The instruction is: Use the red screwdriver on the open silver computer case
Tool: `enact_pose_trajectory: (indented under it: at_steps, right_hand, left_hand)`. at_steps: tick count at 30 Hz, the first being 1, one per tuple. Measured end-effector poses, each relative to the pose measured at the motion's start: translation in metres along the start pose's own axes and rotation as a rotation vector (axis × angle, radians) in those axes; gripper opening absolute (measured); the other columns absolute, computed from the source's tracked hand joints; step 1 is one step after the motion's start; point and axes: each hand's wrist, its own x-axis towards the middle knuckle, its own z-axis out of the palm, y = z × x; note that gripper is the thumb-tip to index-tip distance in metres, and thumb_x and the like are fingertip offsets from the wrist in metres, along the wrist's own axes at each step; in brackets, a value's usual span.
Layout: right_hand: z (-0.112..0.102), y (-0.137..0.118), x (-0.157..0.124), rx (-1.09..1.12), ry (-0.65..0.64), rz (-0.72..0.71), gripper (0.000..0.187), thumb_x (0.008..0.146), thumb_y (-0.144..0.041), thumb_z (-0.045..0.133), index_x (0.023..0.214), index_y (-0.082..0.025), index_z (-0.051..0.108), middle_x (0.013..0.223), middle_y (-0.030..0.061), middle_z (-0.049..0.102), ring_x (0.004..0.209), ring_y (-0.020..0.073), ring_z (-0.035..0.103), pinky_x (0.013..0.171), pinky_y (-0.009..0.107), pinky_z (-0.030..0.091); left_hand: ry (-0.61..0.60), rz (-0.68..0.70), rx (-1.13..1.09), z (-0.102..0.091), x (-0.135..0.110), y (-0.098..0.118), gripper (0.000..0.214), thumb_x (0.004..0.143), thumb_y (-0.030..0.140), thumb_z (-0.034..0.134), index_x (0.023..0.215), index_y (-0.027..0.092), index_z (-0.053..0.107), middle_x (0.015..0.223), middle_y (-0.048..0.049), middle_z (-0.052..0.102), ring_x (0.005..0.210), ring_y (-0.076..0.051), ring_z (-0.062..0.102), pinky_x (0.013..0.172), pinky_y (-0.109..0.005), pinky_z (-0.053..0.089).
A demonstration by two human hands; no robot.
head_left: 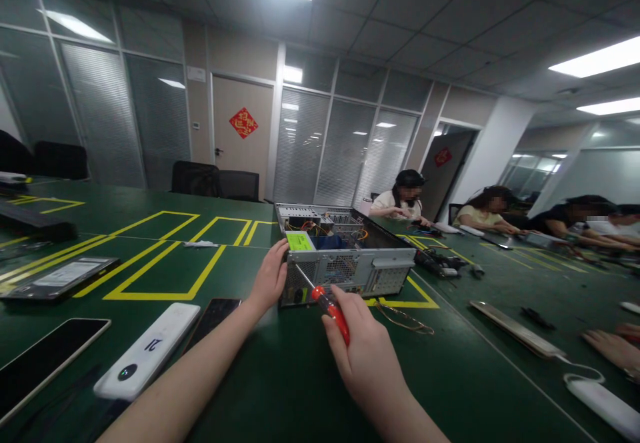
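Note:
A computer case (pixel 360 271), uncovered at the top, lies on the green table with its rear panel facing me. A power supply (pixel 301 242) with a bright green label sits in its left rear corner. My left hand (pixel 273 275) grips that corner, its fingers at the side of the case. In my right hand (pixel 363 336) is a red and black screwdriver (pixel 330 310). Its shaft slants up and left, with the tip at the upper left of the rear panel. Whether the tip sits in a screw is too small to tell. Colored wires (pixel 313 226) show inside the case.
Left of my arms lie a hard drive (pixel 65 275), a phone (pixel 47 360) and a white power bank (pixel 150 346). Eyeglasses (pixel 405 316) rest right of the case, near black cables (pixel 440 263). Several people work along the right; a co-worker's hand (pixel 613 348) is at the edge.

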Motion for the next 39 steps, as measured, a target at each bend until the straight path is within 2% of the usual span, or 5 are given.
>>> enact_pose_trajectory:
  at_steps: [10, 16, 21, 34, 39]
  right_hand:
    - [0.009, -0.008, -0.001, 0.017, 0.133, -0.156, 0.036, 0.082, -0.017, 0.048, 0.118, -0.019, 0.05, 0.109, 0.0126, 0.056, 0.098, 0.0228, 0.059, 0.082, 0.037, 0.052]
    - [0.009, -0.006, -0.005, 0.125, 0.035, -0.041, 0.029, 0.086, -0.023, 0.044, 0.115, -0.02, 0.049, 0.104, 0.0097, 0.061, 0.087, 0.0189, 0.063, 0.07, 0.029, 0.055]
    - [0.016, 0.003, -0.009, -0.037, 0.185, -0.163, 0.042, 0.08, -0.02, 0.05, 0.121, -0.018, 0.044, 0.113, 0.0136, 0.057, 0.094, 0.0237, 0.061, 0.075, 0.036, 0.054]
    - [0.014, 0.003, -0.009, -0.057, 0.156, -0.029, 0.052, 0.077, -0.024, 0.055, 0.126, -0.022, 0.039, 0.118, 0.0141, 0.05, 0.095, 0.0255, 0.061, 0.072, 0.037, 0.055]
    - [0.007, 0.0, -0.007, 0.077, 0.027, 0.021, 0.042, 0.085, -0.027, 0.045, 0.126, -0.023, 0.037, 0.107, 0.009, 0.059, 0.085, 0.0203, 0.064, 0.067, 0.032, 0.056]
  left_hand:
    - [0.001, -0.001, -0.008, -0.001, 0.0, 0.001, 0.043, 0.093, 0.025, 0.029, 0.136, 0.021, 0.03, 0.141, -0.01, 0.036, 0.133, -0.021, 0.032, 0.11, -0.047, 0.028]
    - [-0.001, -0.011, -0.008, 0.0, 0.0, 0.001, 0.043, 0.092, 0.025, 0.029, 0.135, 0.022, 0.031, 0.141, -0.0097, 0.036, 0.132, -0.021, 0.033, 0.109, -0.047, 0.029]
    - [0.007, 0.001, -0.022, 0.0, 0.0, 0.0, 0.043, 0.093, 0.025, 0.03, 0.135, 0.022, 0.031, 0.141, -0.01, 0.036, 0.132, -0.021, 0.032, 0.109, -0.046, 0.029]
    - [0.021, 0.014, -0.006, 0.001, -0.001, -0.003, 0.042, 0.093, 0.024, 0.03, 0.134, 0.02, 0.032, 0.141, -0.0101, 0.037, 0.132, -0.02, 0.033, 0.109, -0.044, 0.03]
    - [0.016, 0.004, 0.004, 0.001, -0.001, -0.002, 0.042, 0.093, 0.024, 0.03, 0.135, 0.019, 0.032, 0.14, -0.0105, 0.037, 0.132, -0.021, 0.033, 0.109, -0.044, 0.03]
